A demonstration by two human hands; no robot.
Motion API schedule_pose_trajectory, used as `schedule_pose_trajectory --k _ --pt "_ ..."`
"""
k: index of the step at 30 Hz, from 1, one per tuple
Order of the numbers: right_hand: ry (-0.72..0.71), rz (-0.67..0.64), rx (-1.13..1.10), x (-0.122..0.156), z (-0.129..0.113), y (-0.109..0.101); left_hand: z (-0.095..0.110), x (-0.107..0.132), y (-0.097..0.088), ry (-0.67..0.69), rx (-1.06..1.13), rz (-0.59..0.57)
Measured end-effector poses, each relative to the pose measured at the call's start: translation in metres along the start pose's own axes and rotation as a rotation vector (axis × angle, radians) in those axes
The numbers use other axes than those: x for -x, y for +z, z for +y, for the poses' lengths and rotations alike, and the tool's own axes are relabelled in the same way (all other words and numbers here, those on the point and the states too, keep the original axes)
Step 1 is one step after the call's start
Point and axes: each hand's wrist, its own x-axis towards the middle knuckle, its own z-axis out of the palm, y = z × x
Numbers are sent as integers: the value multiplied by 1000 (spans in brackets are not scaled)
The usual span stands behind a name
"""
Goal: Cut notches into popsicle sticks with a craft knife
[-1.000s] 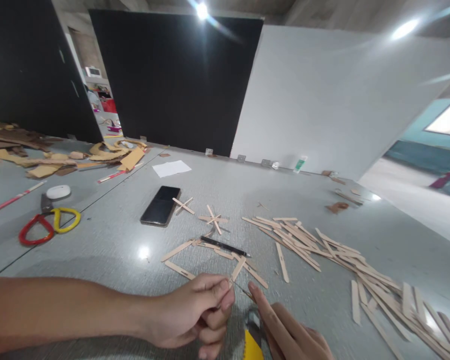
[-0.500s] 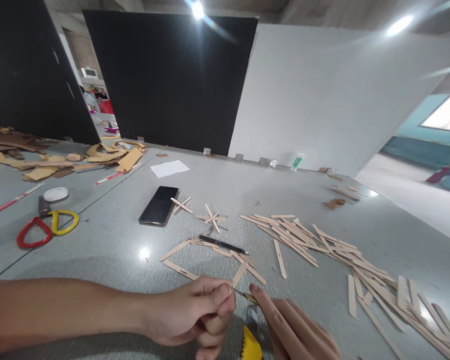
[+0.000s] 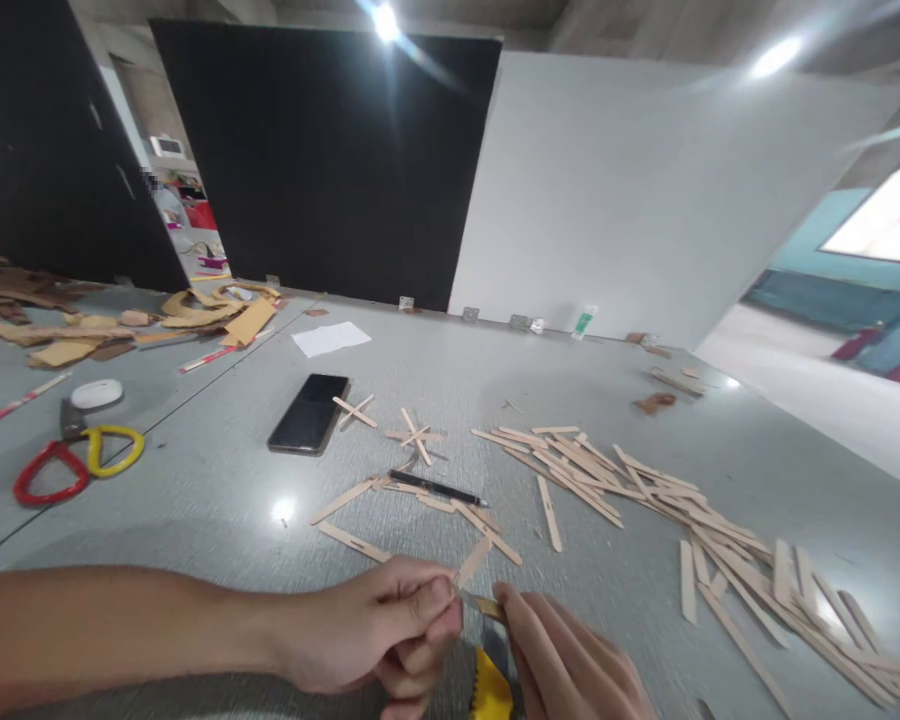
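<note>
My left hand [image 3: 409, 625] is closed, thumb and finger pinching the near end of a flat wooden craft stick [image 3: 474, 562]. The stick slants up and away from the fingertips. My right hand [image 3: 566, 655] is wrapped round a small knife [image 3: 487, 607], its index finger stretched along the top. The blade's tip meets the stick right at my left fingertips. Below, between the hands, is a yellow tool with a ridged edge [image 3: 491, 688]; whether my right hand touches it, I cannot tell. Just beyond lie joined sticks [image 3: 352, 542] and a black pen [image 3: 439, 487].
A long pile of craft sticks [image 3: 581, 465] spreads to the right. Two crossed-stick pieces [image 3: 415, 436] lie near a phone [image 3: 309, 413]. Scissors [image 3: 75, 455] and a white case [image 3: 97, 394] are at left. Cardboard scraps [image 3: 67, 330] line the back left, beside black panels [image 3: 322, 160].
The view has shifted slightly, so things sit a little further left. Both hands keep their hold, with the knife still against the stick.
</note>
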Motion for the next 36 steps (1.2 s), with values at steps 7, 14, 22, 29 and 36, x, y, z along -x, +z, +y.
schedule_pose_trajectory --k 7,14,22,29,36 --pt "75 -77 -75 -9 -3 -2 2 1 3 -14 1 1" --pt "84 -113 -69 -10 -4 -1 2 1 4 9 -53 19" --pt "1 -42 16 -19 -8 -5 4 0 5 -15 -93 2" --pt "61 -49 59 -17 -5 -1 3 -1 3 -9 -45 37" --pt "21 -78 -9 -16 -9 -2 2 0 5 -6 -94 29"
